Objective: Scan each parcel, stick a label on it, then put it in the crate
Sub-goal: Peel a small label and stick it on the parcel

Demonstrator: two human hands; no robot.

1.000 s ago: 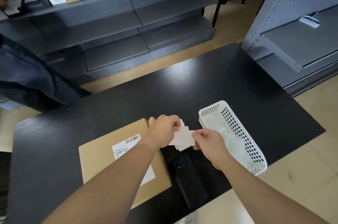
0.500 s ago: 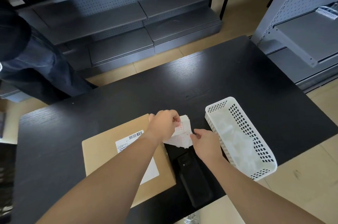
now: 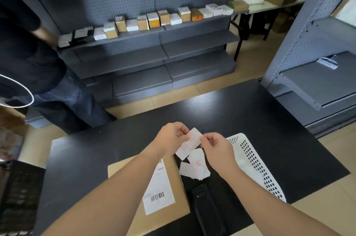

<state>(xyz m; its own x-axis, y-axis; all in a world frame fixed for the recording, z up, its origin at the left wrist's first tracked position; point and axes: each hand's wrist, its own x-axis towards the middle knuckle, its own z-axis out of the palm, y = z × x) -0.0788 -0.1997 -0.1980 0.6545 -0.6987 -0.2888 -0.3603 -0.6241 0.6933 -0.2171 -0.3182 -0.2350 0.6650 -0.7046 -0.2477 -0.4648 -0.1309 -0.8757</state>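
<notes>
Label [image 3: 189, 142] sits at frame centre, pinched from both sides by the left hand [image 3: 170, 139] and right hand [image 3: 217, 147]; the parcel [image 3: 169, 216] lies lower centre on the surface [image 3: 250, 112], with the crate [image 3: 256, 164] to its right.

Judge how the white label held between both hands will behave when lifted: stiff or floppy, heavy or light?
Probably floppy: the label is thin paper, pinched between the left hand and right hand. Likely very light: a pinch alone holds it.
</notes>
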